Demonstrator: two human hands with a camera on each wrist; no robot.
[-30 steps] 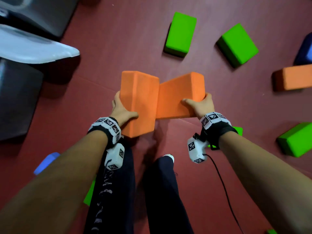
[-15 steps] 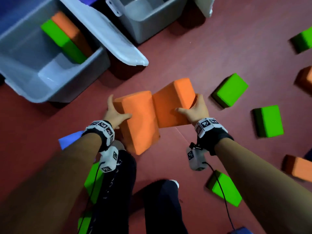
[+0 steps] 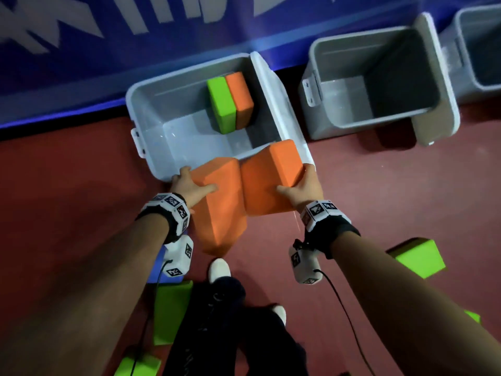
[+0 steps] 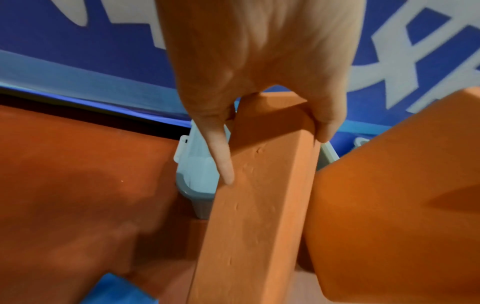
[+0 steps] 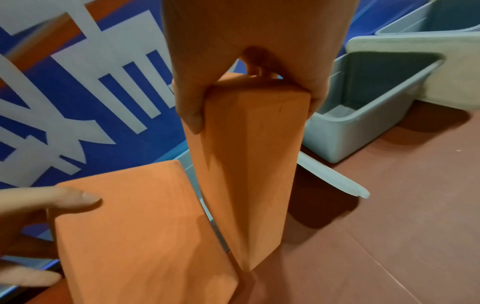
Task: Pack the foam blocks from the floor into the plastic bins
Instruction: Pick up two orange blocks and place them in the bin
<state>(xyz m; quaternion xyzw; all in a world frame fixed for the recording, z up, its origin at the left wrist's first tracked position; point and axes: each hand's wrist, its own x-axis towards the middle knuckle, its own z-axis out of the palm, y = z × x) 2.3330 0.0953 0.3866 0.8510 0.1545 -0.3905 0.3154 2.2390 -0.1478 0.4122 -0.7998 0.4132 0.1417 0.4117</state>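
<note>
Both hands (image 3: 189, 185) (image 3: 303, 188) each grip an orange block (image 3: 219, 207) (image 3: 268, 180), seemingly touching, over the bin (image 3: 151, 109).

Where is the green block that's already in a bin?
In the head view the green block stands inside the left grey bin, toward its right side, pressed against an orange block. Both sit beyond the two orange blocks the hands carry.

I am seeing no text I can actually read. The blue banner (image 3: 81, 50) behind the bins is carrying large white characters (image 5: 124, 86), but they are showing only in cropped, blurred parts. The wristbands (image 3: 173, 210) and the camera housings (image 3: 305, 264) are wearing black-and-white square marker patterns, which are coded tags and not words or numbers
</note>
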